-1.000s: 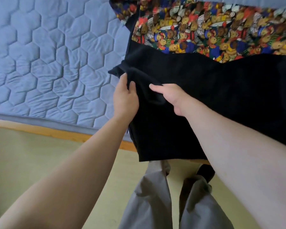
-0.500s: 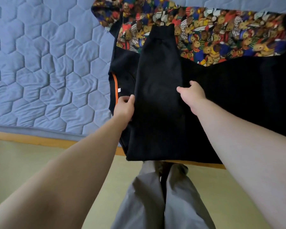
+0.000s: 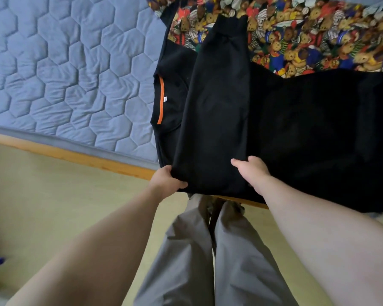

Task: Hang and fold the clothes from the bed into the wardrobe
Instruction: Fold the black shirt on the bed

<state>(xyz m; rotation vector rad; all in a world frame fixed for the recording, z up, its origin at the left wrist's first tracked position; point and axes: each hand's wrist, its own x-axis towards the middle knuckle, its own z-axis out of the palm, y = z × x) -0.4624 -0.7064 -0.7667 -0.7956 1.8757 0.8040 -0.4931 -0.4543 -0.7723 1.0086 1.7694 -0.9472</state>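
The black shirt lies on the bed, one side folded in. Its near edge is pinched by the left hand. The right hand rests on it, fingers hidden, so its grip cannot be told. The fold should be kept straight & smoothed flat before the next fold.

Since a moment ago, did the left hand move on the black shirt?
Yes. The left hand slid from beside the orange collar trim toward the person, to the near edge of the black shirt.
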